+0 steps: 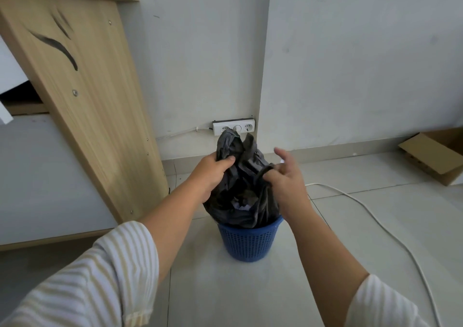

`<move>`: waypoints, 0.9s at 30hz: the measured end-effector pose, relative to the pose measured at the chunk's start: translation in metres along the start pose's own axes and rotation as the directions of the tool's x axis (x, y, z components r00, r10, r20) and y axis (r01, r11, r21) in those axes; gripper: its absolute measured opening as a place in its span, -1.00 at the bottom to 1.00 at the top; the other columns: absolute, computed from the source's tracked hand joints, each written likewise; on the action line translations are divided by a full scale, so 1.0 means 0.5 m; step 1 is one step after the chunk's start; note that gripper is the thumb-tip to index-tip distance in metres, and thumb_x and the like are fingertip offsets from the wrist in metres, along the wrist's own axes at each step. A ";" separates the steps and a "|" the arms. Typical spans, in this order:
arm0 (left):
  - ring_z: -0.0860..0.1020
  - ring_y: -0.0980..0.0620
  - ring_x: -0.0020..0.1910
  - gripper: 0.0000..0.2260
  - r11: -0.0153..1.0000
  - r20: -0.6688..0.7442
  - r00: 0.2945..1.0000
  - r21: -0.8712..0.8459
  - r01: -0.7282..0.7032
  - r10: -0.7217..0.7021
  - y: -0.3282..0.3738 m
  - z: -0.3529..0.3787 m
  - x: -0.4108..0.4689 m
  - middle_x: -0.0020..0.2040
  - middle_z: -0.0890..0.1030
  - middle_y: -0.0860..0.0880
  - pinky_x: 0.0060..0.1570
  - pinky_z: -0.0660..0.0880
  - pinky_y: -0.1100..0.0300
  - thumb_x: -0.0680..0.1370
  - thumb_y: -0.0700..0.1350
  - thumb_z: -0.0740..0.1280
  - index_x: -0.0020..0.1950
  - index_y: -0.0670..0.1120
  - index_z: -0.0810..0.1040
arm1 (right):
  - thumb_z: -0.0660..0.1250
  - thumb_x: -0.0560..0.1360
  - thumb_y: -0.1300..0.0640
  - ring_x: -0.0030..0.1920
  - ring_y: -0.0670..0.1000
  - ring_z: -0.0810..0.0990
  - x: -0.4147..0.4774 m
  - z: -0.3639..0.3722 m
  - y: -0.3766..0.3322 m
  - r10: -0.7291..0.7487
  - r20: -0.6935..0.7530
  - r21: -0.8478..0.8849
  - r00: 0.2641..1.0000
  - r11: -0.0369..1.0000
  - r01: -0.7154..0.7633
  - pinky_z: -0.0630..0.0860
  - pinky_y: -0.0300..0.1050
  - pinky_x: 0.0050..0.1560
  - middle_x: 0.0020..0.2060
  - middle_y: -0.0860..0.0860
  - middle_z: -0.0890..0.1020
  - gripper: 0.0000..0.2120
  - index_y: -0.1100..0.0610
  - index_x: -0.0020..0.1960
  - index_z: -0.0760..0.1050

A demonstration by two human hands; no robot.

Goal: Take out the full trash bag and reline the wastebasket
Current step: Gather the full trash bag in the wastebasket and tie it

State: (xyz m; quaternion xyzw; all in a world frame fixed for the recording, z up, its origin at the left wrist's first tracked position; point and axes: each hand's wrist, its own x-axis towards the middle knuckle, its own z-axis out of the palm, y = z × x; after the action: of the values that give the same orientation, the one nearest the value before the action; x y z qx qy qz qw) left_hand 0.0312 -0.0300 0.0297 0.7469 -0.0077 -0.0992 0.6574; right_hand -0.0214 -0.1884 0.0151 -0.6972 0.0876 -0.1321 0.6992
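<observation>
A full black trash bag (244, 193) bulges out of a small blue perforated wastebasket (249, 241) standing on the floor near the wall. My left hand (213, 173) grips the bag's upper left edge, fingers curled into the plastic. My right hand (288, 176) pinches a loop-like handle of the bag on the right side, with the index finger and thumb spread away from it. The bag's top flaps stick up between the hands. The bag's lower part is hidden inside the basket.
A wooden bed or desk panel (87, 101) leans at the left. A white power strip (234, 127) is on the wall behind the basket. A white cable (375, 219) runs across the tiled floor at right. A cardboard box (436, 156) lies at far right.
</observation>
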 end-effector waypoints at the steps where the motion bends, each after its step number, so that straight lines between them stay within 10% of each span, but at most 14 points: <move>1: 0.62 -0.09 0.02 -0.78 1.000 0.020 1.000 -0.017 0.013 -0.012 0.003 -0.001 -0.002 0.02 0.66 -0.09 0.15 0.52 0.02 0.57 -0.09 0.31 0.19 -0.10 0.55 | 0.26 0.44 0.35 -0.18 0.00 0.51 0.004 0.006 0.000 -0.010 0.068 -0.136 0.998 0.991 0.019 0.53 -0.05 -0.07 -0.26 0.01 0.48 -0.39 -0.04 0.42 0.28; 4: 0.63 0.00 -0.07 -0.88 1.000 0.117 0.993 -0.014 0.012 -0.010 0.013 0.000 -0.012 -0.03 0.66 -0.05 -0.06 0.53 0.18 0.58 -0.15 0.30 0.08 -0.06 0.58 | 0.30 0.43 0.31 -0.06 -0.01 0.54 0.013 0.030 0.000 -0.002 0.148 -0.352 0.989 0.934 0.055 0.43 -0.20 -0.11 -0.13 -0.04 0.54 -0.30 -0.06 0.49 0.18; 8: 0.62 0.07 -0.14 -0.87 0.978 0.007 0.995 -0.185 -0.092 0.095 0.030 -0.011 -0.018 -0.08 0.65 -0.03 -0.15 0.51 0.21 0.59 -0.22 0.24 0.09 -0.11 0.54 | 0.31 0.45 0.23 -0.02 0.13 0.60 0.034 0.027 -0.013 0.003 0.047 -0.516 0.999 0.856 0.022 0.49 -0.08 -0.06 -0.13 0.08 0.64 -0.77 0.09 0.08 0.57; 15: 0.49 -0.09 0.28 -0.49 0.905 -0.418 0.905 -0.410 -0.114 -0.075 0.021 -0.092 0.037 0.35 0.50 -0.08 0.32 0.41 -0.09 0.57 0.22 0.16 0.43 -0.02 0.36 | 0.26 0.44 0.00 0.02 0.19 0.59 0.059 -0.035 -0.007 0.039 -0.301 -0.065 0.953 0.996 -0.061 0.54 0.16 0.11 -0.05 0.14 0.60 -0.86 0.05 -0.20 0.51; 20: 0.42 -0.12 0.35 -0.31 0.937 -0.412 0.903 -0.349 -0.031 -0.124 0.021 -0.087 0.032 0.43 0.41 -0.05 0.35 0.37 -0.12 0.49 0.40 0.02 0.50 0.03 0.27 | 0.11 0.63 0.16 -0.26 0.02 0.52 0.066 -0.036 -0.016 0.224 -0.117 0.486 0.968 0.863 -0.141 0.50 -0.11 -0.21 -0.26 0.06 0.54 -0.85 0.09 0.00 0.45; 25: 0.50 -0.15 0.26 -0.36 0.955 -0.310 0.947 -0.296 -0.017 -0.079 0.047 -0.026 0.024 0.32 0.50 -0.13 0.32 0.40 -0.09 0.53 0.35 0.05 0.44 -0.05 0.33 | 0.24 0.43 0.23 -0.33 -0.03 0.41 0.057 -0.005 -0.031 0.223 0.118 0.326 0.968 0.912 -0.250 0.36 -0.15 -0.30 -0.32 0.02 0.42 -0.95 0.12 -0.11 0.41; 27: 0.47 -0.15 0.29 -0.40 0.980 -0.240 0.970 -0.198 -0.023 -0.026 0.058 0.003 0.023 0.35 0.48 -0.14 0.35 0.37 -0.08 0.55 0.32 0.05 0.44 -0.04 0.32 | 0.27 0.24 0.24 -0.20 0.08 0.52 0.052 0.004 -0.033 0.206 0.256 0.201 0.945 0.944 -0.260 0.45 -0.08 -0.17 -0.22 0.10 0.52 -0.67 0.17 0.00 0.48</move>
State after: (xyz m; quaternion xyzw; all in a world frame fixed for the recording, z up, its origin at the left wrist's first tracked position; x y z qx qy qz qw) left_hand 0.0457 -0.0371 0.0565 0.6837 0.0830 -0.0083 0.7250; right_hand 0.0028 -0.1945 0.0331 -0.6060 0.0717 0.0248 0.7919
